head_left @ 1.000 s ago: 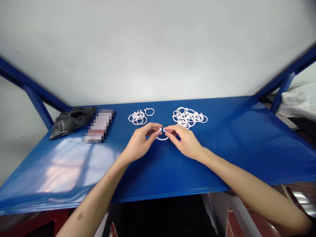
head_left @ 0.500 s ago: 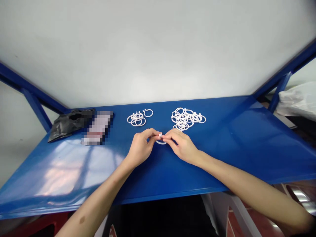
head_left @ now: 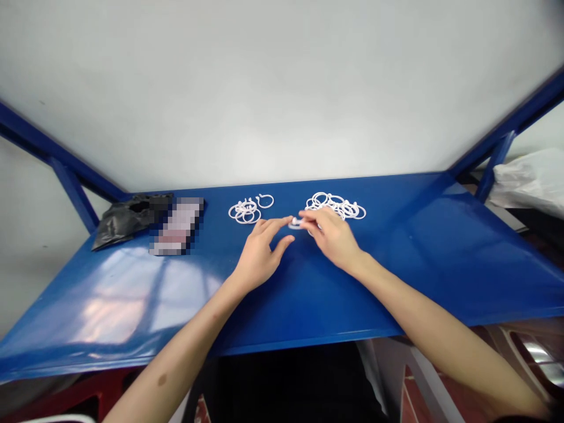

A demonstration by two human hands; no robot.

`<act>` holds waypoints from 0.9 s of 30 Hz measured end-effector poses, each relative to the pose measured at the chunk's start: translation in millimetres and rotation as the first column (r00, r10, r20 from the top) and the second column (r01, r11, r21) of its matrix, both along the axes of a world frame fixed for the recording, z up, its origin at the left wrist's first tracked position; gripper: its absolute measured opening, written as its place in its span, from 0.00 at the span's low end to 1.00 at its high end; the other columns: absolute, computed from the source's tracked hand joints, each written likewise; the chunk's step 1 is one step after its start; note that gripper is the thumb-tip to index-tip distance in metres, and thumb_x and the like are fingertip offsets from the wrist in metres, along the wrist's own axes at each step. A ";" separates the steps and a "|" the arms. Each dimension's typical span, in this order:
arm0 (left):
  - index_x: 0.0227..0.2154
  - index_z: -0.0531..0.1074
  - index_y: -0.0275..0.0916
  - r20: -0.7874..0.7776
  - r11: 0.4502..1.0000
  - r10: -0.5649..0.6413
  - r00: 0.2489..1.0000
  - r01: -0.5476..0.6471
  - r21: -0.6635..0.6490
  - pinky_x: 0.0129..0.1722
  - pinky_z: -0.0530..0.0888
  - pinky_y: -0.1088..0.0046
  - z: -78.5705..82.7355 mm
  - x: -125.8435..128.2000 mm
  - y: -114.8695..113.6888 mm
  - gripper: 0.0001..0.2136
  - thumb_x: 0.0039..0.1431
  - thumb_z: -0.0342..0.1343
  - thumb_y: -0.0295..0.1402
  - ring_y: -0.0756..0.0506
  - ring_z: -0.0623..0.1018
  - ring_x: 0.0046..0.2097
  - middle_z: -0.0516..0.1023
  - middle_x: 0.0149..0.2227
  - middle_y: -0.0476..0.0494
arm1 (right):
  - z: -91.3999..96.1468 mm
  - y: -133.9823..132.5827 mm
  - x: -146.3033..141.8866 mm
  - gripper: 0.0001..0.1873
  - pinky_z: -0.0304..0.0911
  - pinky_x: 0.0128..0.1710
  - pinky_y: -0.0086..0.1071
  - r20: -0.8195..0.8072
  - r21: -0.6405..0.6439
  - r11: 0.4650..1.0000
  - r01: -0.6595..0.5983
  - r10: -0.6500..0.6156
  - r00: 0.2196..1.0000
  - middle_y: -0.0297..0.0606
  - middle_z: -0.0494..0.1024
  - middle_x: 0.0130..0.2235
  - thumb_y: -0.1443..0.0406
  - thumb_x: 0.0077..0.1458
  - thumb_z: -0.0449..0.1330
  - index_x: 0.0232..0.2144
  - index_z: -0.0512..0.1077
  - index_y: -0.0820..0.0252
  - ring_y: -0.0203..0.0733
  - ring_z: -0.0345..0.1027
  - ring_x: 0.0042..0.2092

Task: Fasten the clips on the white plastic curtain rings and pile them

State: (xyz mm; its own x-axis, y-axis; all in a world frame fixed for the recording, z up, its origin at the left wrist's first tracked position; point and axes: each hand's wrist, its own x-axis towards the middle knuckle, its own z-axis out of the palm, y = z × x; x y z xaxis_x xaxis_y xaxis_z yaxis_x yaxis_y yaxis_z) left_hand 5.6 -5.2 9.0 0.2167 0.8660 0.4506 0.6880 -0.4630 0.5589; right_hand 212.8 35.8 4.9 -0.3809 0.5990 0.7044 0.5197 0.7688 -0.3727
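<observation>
Head view shows the right grip pinching one white ring to hold it off the tabletop, with the left grip open just beside it.

The right hand hides most of the ring; a packet is blurred.

On the table we record a bag far left, a packet just right of it, then a small ring pile, and a larger ring pile further right.
</observation>
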 end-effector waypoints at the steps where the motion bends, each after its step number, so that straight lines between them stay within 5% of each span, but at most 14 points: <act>1: 0.54 0.72 0.40 -0.078 0.999 0.039 0.996 -0.036 0.037 0.49 0.75 0.64 -0.9 -0.1 2.3 0.14 0.67 0.55 0.33 0.42 0.77 0.49 0.80 0.50 0.42 | 1.6 8.0 7.9 0.10 0.70 0.44 0.41 0.015 0.015 0.996 0.083 -0.083 0.996 0.41 0.82 0.40 0.65 0.67 0.57 0.48 0.75 0.56 0.45 0.72 0.41; 7: 0.52 0.73 0.33 -0.561 0.982 0.187 0.807 -0.134 0.135 0.51 0.71 0.52 -4.6 -6.0 31.4 0.16 0.67 0.52 0.34 0.31 0.72 0.54 0.77 0.53 0.32 | -2.6 43.8 55.3 0.07 0.69 0.41 0.43 0.081 -0.066 0.920 0.385 -0.380 0.921 0.41 0.83 0.38 0.66 0.63 0.62 0.41 0.80 0.57 0.50 0.69 0.41; 11: 0.53 0.72 0.31 -0.643 0.966 0.258 0.721 -0.201 0.162 0.50 0.69 0.51 -3.9 -8.8 62.0 0.17 0.67 0.51 0.33 0.29 0.70 0.55 0.75 0.55 0.29 | -8.1 47.8 59.1 0.06 0.68 0.43 0.44 0.119 -0.146 0.906 0.396 -0.382 0.917 0.40 0.84 0.39 0.66 0.61 0.63 0.40 0.80 0.56 0.50 0.68 0.42; 16: 0.42 0.77 0.32 -0.665 0.962 0.259 0.700 -0.246 0.115 0.47 0.68 0.52 -9.1 -10.5 86.2 0.12 0.67 0.50 0.31 0.29 0.70 0.53 0.78 0.50 0.29 | -2.9 44.3 55.6 0.08 0.66 0.43 0.43 0.103 -0.148 0.899 0.412 -0.400 0.911 0.40 0.83 0.37 0.63 0.64 0.60 0.36 0.79 0.56 0.50 0.67 0.41; 22: 0.36 0.77 0.37 -0.578 0.953 0.274 0.769 -0.139 0.268 0.43 0.67 0.57 -9.6 -9.8 66.9 0.10 0.68 0.50 0.32 0.34 0.72 0.46 0.80 0.41 0.36 | 12.3 32.4 46.8 0.09 0.65 0.43 0.41 0.000 -0.082 0.907 0.414 -0.415 0.910 0.40 0.82 0.36 0.63 0.65 0.58 0.35 0.77 0.57 0.48 0.67 0.41; 27: 0.37 0.75 0.38 -0.486 0.883 0.198 0.851 0.061 0.466 0.39 0.66 0.63 -5.2 -6.9 24.6 0.06 0.68 0.54 0.30 0.41 0.73 0.40 0.80 0.36 0.43 | 15.0 0.0 13.2 0.07 0.65 0.49 0.42 -0.020 -0.174 0.975 0.139 -0.145 0.989 0.38 0.82 0.40 0.62 0.66 0.58 0.38 0.76 0.56 0.45 0.71 0.43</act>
